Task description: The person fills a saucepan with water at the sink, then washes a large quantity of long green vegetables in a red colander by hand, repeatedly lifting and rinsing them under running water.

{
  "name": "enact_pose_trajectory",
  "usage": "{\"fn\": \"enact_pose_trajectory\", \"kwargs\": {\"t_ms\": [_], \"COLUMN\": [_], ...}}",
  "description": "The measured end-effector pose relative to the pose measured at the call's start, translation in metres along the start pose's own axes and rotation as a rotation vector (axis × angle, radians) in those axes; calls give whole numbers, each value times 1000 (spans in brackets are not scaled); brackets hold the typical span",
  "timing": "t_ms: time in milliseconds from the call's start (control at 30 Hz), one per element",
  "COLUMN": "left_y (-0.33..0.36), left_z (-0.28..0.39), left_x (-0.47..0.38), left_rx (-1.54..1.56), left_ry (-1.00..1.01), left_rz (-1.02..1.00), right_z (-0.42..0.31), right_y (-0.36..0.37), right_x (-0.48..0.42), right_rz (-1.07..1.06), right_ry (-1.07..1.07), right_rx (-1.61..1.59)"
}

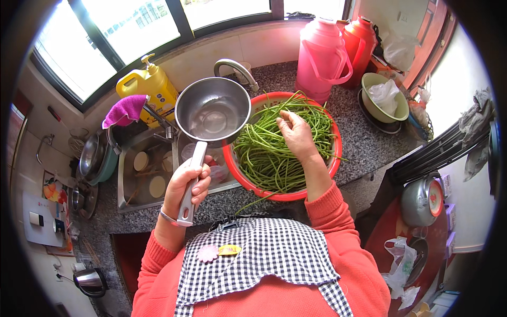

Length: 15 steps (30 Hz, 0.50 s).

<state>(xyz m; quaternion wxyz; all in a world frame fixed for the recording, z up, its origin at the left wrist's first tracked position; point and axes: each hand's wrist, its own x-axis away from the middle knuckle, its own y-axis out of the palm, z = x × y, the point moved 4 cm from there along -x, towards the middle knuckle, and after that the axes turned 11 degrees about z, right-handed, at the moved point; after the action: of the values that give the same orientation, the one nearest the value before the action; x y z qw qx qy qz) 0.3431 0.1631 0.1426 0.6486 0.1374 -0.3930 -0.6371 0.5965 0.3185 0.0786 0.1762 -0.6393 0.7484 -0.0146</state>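
Observation:
My left hand (176, 183) grips the grey handle of a metal water dipper (216, 113), a deep round bowl held above the sink's right side. There seems to be a little clear liquid at its bottom. To the right, a red-rimmed basin (338, 152) stands on the counter, heaped with long thin green vegetable stems (273, 158). Over the heap is my right hand (299, 136), its thumb and fingers curled but apart, with nothing plainly held. Whether its fingertips touch the stems is hard to tell.
A steel sink (122, 190) holds pale round pieces in water. Behind it stand a yellow pump jug (158, 87) and a curved faucet (237, 65). Pink (317, 59) and red thermos flasks (360, 43) are behind the basin. A green bowl (370, 103) holds a plastic bag.

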Motion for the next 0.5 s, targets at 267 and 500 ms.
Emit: {"fn": "enact_pose_trajectory", "kwargs": {"t_ms": [267, 500], "left_y": [-12, -14], "left_z": [-5, -6], "left_x": [14, 23], "left_rx": [229, -53], "left_ry": [-57, 40], "left_rz": [-39, 48], "right_z": [-3, -11], "right_y": [-22, -17], "right_x": [6, 21], "right_rz": [199, 203], "right_ry": [-205, -370], "right_rx": [105, 279]}}
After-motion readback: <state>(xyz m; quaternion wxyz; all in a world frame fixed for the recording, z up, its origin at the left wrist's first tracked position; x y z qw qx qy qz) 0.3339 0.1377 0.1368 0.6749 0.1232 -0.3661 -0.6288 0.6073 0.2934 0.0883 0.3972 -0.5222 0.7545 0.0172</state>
